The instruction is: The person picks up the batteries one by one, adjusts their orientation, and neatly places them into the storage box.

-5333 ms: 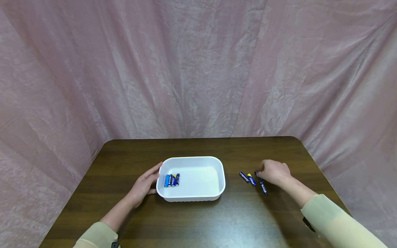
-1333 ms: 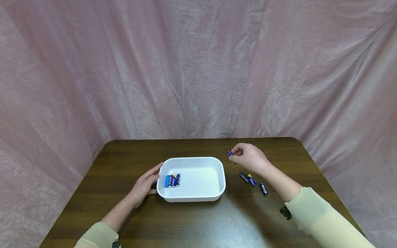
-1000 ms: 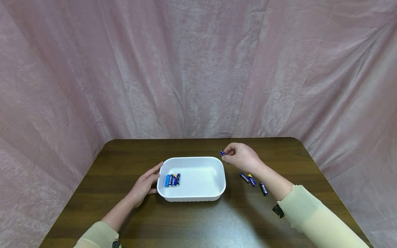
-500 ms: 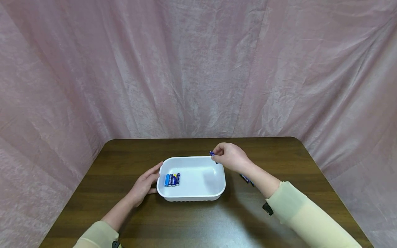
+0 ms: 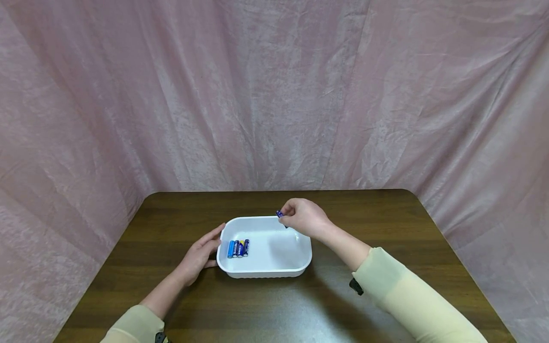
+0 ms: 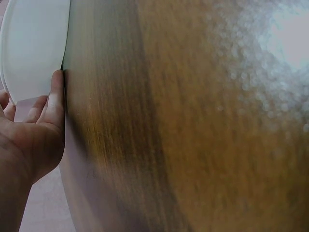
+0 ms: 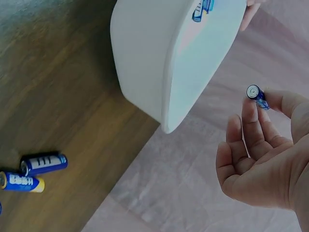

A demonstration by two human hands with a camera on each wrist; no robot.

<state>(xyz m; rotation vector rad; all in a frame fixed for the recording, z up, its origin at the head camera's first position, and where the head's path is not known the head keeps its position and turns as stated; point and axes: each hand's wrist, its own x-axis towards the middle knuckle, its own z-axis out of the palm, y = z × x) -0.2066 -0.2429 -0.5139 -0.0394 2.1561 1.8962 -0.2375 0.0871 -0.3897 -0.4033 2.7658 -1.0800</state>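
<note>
Between thumb and fingertips, my right hand (image 5: pixel 305 218) pinches a dark blue battery (image 7: pixel 257 96), tilted, over the far right part of a white rectangular plastic tub (image 5: pixel 265 275). My left hand (image 5: pixel 195 259) rests against the tub's left end; in the left wrist view its fingers lie extended along the outer wall. Inside, at the left, several batteries (image 5: pixel 238 248) lie side by side in a row: one light blue, the others dark blue, one with a yellow end.
Loose on the wooden table (image 5: pixel 180 205) lie a blue battery (image 7: pixel 46 163) and a blue one with a yellow end (image 7: pixel 21 181), with an edge of another beside them in the right wrist view; my right arm hides them in the head view. A pink curtain (image 5: pixel 274 95) hangs behind.
My right hand has picked up a battery from the group on the right and carried it left, over the tub. My left hand and the row of batteries stay put.
</note>
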